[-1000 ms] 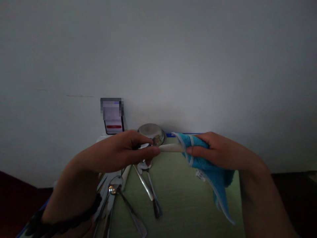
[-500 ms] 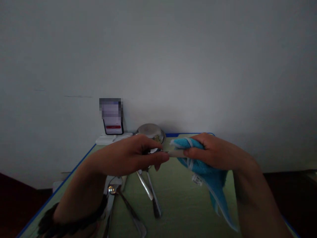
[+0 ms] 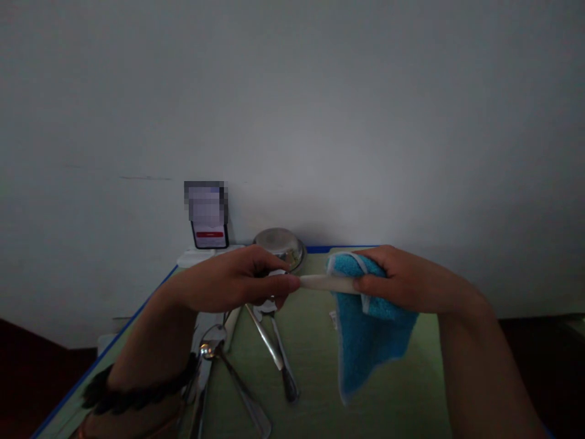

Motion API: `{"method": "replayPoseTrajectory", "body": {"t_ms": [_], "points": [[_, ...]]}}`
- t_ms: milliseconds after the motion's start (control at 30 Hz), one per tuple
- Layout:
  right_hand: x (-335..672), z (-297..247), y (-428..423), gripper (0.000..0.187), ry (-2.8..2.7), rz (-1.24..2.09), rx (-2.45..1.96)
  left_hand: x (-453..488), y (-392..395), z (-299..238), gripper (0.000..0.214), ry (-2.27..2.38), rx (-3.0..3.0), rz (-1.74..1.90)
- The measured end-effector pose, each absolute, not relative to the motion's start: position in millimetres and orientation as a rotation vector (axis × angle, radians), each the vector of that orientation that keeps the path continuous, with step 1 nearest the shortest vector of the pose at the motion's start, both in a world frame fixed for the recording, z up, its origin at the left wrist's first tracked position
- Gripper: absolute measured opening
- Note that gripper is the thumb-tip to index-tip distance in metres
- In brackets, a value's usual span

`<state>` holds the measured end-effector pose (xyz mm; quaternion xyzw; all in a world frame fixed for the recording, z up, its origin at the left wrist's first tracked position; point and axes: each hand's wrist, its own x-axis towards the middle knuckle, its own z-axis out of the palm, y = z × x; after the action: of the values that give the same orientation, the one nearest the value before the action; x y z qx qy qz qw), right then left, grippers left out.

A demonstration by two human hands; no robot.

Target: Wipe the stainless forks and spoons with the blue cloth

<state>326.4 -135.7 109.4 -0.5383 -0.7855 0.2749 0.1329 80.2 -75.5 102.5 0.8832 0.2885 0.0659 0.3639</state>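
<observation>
Over the table, my left hand (image 3: pixel 237 279) is closed around one end of a utensil with a cream-coloured handle (image 3: pixel 326 283). A bit of shiny metal shows between its fingers, but the utensil's head is mostly hidden, so its kind is unclear. My right hand (image 3: pixel 395 280) grips a blue cloth (image 3: pixel 375 341) with a pale edge, and its thumb presses cloth and handle together at the other end. Most of the cloth hangs below that hand. Beneath my hands lie several metal utensils, among them a dark-ended handle (image 3: pixel 287 385) and a round-headed piece (image 3: pixel 208 350).
A phone (image 3: pixel 210 235) stands upright on a white base (image 3: pixel 187 259) against the wall. Behind my left hand sits a shiny round metal container (image 3: pixel 278 238). The green tabletop (image 3: pixel 315 390) has a blue edge.
The cloth and my right hand have shifted slightly right along the handle, showing more of it. The cloth now hangs more spread out. My left hand has moved slightly left.
</observation>
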Motion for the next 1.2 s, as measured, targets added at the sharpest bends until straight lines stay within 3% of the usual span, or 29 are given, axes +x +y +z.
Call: {"method": "replayPoseTrajectory", "body": {"t_ms": [133,300,700,1200], "points": [[313.6,110.2,-134.4,0.025,-2.323,0.821,-1.451,88.2,-79.3,105.1,0.038,0.701,2.29,0.178],[302.6,109.1,-131.6,0.018,-2.483,0.854,-1.249,100.7,-83.1,106.8,0.033,0.599,2.356,0.166],[327.0,106.5,-131.2,0.021,-2.337,0.838,-1.43,89.1,-83.0,110.7,0.044,0.75,2.38,0.159],[315.9,106.9,-130.9,0.033,-2.303,0.925,-1.299,94.6,-82.5,106.5,0.028,0.643,2.227,0.307]]}}
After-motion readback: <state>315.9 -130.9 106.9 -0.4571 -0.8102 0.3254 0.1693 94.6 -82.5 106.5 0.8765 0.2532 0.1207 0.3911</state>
